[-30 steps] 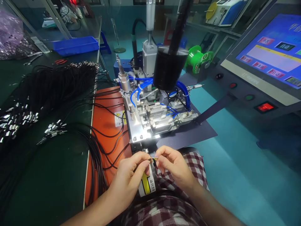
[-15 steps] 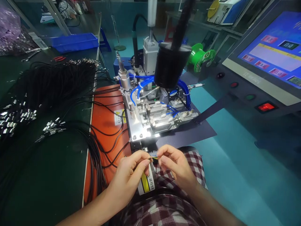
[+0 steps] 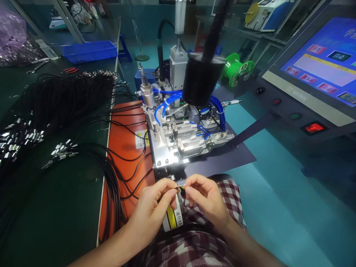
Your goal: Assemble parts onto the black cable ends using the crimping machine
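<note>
Between my hands, thin coloured wires fan out at the stripped end of a black cable. My left hand pinches that cable end between thumb and forefinger. From the other side, the thumb and forefinger of my right hand close on the tips of the wires. Both hands are low in the view, just in front of a metal machine with blue air tubes. A label with a yellow stripe lies under my left fingers.
Black cables run over the orange plate from the dark table. A large cable bundle with silvery ends, a blue tray and red-handled pliers are on the left. A screen panel stands right, near a green spool.
My right thumb and fingers have come together on the wire tips, where they were more loosely apart. My left hand has stayed almost in place.
</note>
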`<action>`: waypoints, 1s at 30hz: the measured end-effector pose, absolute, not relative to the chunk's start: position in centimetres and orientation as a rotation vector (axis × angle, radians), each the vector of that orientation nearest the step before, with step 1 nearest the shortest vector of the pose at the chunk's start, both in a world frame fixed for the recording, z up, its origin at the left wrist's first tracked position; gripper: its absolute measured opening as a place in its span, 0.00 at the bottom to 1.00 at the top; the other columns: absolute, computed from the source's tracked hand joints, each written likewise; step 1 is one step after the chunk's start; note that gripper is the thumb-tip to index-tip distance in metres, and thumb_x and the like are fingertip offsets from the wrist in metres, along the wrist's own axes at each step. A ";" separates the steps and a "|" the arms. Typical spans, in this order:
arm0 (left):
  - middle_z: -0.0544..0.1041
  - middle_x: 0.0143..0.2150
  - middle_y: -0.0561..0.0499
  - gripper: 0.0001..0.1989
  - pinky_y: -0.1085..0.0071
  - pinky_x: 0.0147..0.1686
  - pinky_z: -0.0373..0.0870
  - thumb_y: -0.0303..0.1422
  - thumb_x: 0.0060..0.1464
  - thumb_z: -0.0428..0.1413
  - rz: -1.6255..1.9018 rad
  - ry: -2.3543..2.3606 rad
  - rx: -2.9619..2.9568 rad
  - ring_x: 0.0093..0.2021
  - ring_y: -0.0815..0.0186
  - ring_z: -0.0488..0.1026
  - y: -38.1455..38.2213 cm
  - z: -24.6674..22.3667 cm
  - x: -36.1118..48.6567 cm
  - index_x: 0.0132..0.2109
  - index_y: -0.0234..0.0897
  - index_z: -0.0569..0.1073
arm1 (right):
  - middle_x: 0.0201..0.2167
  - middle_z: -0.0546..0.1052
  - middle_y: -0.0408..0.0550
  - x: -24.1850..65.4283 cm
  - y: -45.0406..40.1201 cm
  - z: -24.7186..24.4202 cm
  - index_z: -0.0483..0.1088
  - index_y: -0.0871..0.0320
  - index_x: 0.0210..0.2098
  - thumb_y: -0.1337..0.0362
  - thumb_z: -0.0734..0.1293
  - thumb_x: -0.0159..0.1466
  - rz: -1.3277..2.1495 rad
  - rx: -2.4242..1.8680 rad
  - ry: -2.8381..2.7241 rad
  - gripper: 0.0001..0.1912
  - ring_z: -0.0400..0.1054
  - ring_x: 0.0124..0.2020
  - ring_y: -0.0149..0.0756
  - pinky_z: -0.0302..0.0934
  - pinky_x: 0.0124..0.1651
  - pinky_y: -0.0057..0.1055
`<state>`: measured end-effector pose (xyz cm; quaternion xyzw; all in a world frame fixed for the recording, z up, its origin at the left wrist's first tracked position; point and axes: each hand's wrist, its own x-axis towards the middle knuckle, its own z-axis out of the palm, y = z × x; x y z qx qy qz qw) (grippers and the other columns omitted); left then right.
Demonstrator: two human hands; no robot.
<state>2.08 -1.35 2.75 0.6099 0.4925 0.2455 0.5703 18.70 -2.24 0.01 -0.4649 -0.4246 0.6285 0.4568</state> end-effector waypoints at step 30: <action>0.60 0.15 0.61 0.14 0.81 0.18 0.50 0.40 0.48 0.60 0.662 1.067 0.838 0.17 0.77 0.53 -0.7 2.9 2.7 0.34 0.33 0.69 | 0.22 0.67 0.40 17.0 -3.7 -0.6 0.67 0.59 0.27 0.67 0.64 0.61 1.269 -1.266 -1.256 0.06 0.58 0.23 0.28 0.57 0.27 0.24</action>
